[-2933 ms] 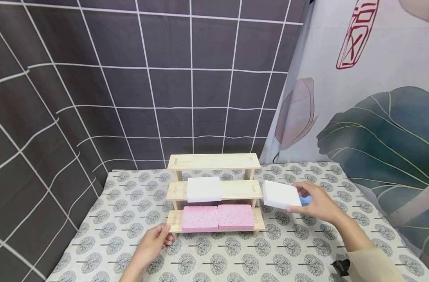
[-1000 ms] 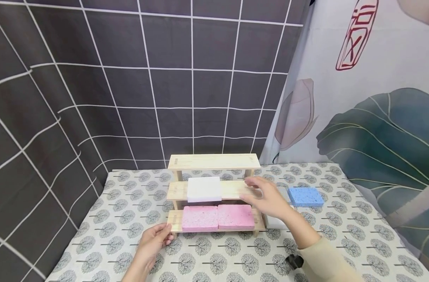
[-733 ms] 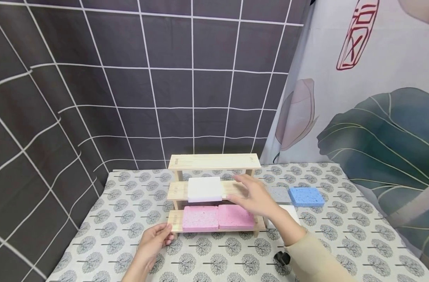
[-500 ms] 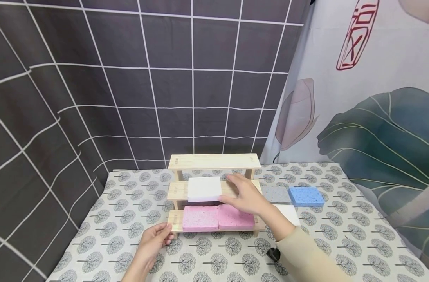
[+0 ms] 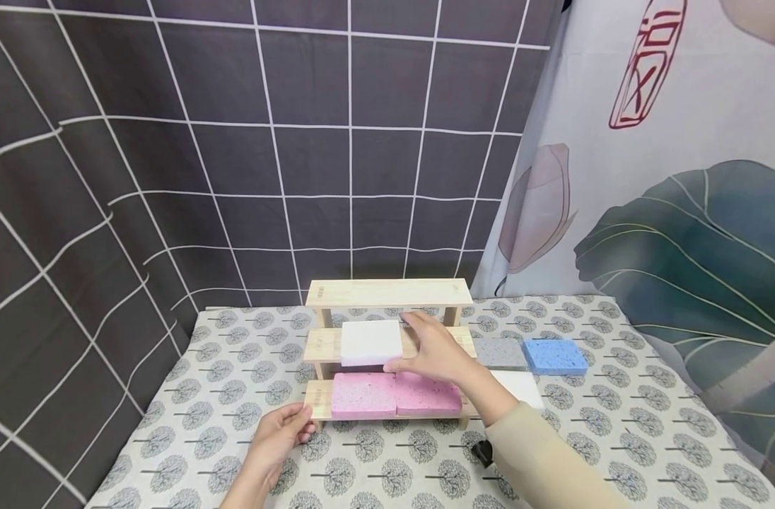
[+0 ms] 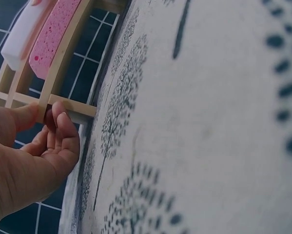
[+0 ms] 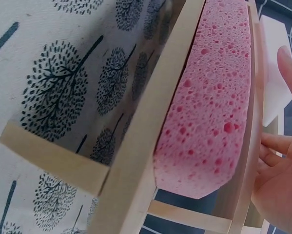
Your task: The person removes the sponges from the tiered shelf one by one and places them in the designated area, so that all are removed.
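Head view: my left hand grips the wooden rack by the left end of its bottom shelf; the left wrist view shows my thumb on one side of the board and the fingers curled in on the other. My right hand is at the right end of a white block, which lies flat on the middle shelf, left of centre. My right thumb is at its near right corner and my forefinger at the far one, but I cannot tell whether that grip is closed on it or only set around it. Below, two pink sponges lie side by side on the bottom shelf, the right one partly under my right hand as the head camera sees it. To the right of the rack, a grey sponge lies on the tree-printed counter, with a blue sponge just beside it. Nearer me is a second white block, partly hidden by my right forearm. Behind the rack hangs a dark curtain with a white grid.
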`<state>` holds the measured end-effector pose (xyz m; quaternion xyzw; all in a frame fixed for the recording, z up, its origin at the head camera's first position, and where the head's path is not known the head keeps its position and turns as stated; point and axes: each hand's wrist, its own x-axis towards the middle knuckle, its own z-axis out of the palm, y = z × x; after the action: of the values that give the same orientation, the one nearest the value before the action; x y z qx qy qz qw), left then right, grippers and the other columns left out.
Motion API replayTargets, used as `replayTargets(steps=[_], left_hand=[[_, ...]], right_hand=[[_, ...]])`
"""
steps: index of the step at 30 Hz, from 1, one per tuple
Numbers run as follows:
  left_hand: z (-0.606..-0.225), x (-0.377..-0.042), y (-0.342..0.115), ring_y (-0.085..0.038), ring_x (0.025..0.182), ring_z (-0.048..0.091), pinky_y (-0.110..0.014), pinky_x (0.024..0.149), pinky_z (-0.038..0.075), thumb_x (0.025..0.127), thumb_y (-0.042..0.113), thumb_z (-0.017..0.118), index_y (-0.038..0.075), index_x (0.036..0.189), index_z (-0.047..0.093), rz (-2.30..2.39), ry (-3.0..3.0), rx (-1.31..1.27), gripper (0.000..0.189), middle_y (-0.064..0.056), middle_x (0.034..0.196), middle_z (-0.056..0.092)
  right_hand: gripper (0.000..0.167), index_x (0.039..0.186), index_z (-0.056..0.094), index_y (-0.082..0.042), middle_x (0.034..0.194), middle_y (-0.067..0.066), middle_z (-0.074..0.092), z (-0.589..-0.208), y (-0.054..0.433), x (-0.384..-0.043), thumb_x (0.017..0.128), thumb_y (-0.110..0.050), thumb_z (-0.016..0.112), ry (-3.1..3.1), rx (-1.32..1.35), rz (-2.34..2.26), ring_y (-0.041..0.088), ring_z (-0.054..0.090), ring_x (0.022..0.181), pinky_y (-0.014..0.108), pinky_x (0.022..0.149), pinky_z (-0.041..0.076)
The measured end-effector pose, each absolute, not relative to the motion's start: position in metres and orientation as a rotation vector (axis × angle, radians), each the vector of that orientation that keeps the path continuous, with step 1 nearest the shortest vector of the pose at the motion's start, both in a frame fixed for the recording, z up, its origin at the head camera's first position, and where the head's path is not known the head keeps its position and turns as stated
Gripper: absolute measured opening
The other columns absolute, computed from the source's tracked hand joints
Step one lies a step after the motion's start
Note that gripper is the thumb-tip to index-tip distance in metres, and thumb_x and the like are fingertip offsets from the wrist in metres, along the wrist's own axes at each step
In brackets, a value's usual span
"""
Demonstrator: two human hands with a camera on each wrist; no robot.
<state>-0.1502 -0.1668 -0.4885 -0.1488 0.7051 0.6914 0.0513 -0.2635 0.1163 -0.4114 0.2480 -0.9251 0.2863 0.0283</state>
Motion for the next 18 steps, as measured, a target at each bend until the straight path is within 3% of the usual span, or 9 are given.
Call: replayTargets(steps=[7,18], left_hand=[[-0.4903,-0.1519,-0.1678,-0.014,0.079,0.062,-0.021,0.068,0.056,0.102,0.01,0.058,-0.021,0.13,0.049,2.104,2.152,-0.446,0.043,-0.01,0.091,0.066],[-0.4906,-0.1517,-0.1681,-0.014,0.08,0.062,-0.021,0.068,0.055,0.102,0.008,0.057,-0.022,0.129,0.049,2.105,2.165,-0.432,0.041,-0.011,0.091,0.066]], right_hand=[[0.114,0.152,0.038,0.002,0.156,0.024,0.038,-0.4077,0.1078,-0.2661,0.069,-0.06,0.086,-2.879,0.788,0.809,0.042,0.036,0.143,0.055,0.118,0.029],[0.102,0.147,0.048,-0.002,0.148,0.021,0.049,-0.4069,0.1097,-0.2631,0.07,-0.054,0.089,-2.844,0.783,0.822,0.041,0.045,0.137,0.057,0.113,0.036]])
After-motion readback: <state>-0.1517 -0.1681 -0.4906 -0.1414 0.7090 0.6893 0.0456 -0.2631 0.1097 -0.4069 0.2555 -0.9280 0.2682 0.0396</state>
